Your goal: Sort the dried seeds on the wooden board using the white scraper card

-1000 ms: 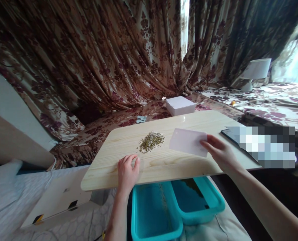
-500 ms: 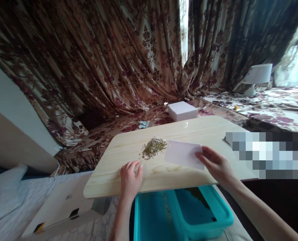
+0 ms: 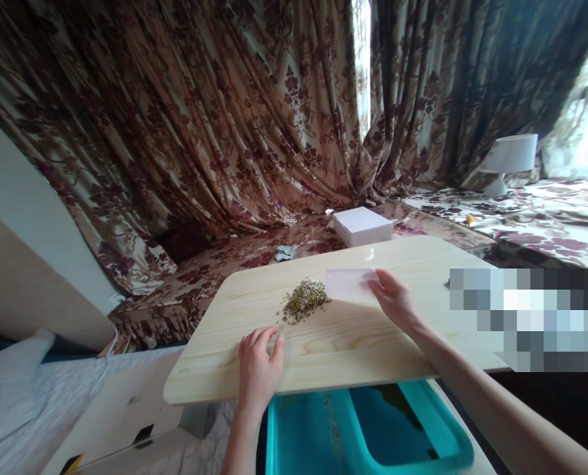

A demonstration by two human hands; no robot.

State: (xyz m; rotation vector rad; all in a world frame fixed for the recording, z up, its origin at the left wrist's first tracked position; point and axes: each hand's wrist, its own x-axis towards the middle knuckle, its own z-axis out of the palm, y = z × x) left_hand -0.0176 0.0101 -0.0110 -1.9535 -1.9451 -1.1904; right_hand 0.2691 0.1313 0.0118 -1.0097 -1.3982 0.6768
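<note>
A small heap of greenish-brown seeds (image 3: 304, 300) lies near the middle of a pale wooden board (image 3: 412, 333). My right hand (image 3: 393, 298) grips a white plastic card (image 3: 346, 285) by its right edge, and the card's left edge touches the heap. My left hand (image 3: 259, 363) rests on the board's near edge, fingers curled loosely on the wood, holding nothing that I can see.
Two turquoise plastic bins (image 3: 363, 432) sit under the board's near edge. A white box (image 3: 363, 226) and a small crumpled wrapper (image 3: 285, 252) lie beyond the board on floral fabric. Heavy floral curtains (image 3: 215, 112) hang behind. A white lamp (image 3: 509, 158) stands at right.
My right hand has slid the white card leftward across the board until its edge reached the seed heap. My left hand has stayed on the near edge.
</note>
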